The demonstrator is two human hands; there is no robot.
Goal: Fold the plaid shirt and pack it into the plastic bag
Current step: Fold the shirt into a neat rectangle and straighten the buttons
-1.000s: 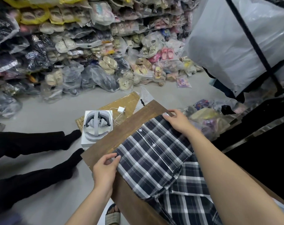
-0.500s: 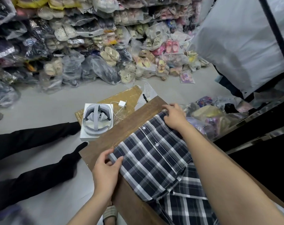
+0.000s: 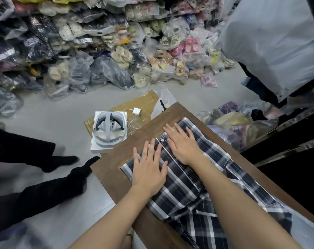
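A dark plaid shirt (image 3: 186, 193) with white stripes lies button side up on a brown wooden table (image 3: 115, 159). My left hand (image 3: 150, 169) lies flat, fingers straight, on the shirt's near-left part. My right hand (image 3: 182, 142) presses flat on the far part, beside the white button placket. A clear plastic bag (image 3: 307, 229) shows at the table's lower right, under the shirt's tail. More plaid cloth bunches below my forearms.
A white box with a grey headset (image 3: 108, 131) sits on the floor beside flat cardboard (image 3: 134, 106) and a white charger (image 3: 136, 111). A person's black-clad legs (image 3: 50, 182) stretch in from the left. Bagged shoes (image 3: 116, 51) pile along the back; a big white bag (image 3: 271, 42) hangs at right.
Both hands let go of the shirt's far corners and moved inward, now lying flat side by side on the cloth. The camera tilted down and closer.
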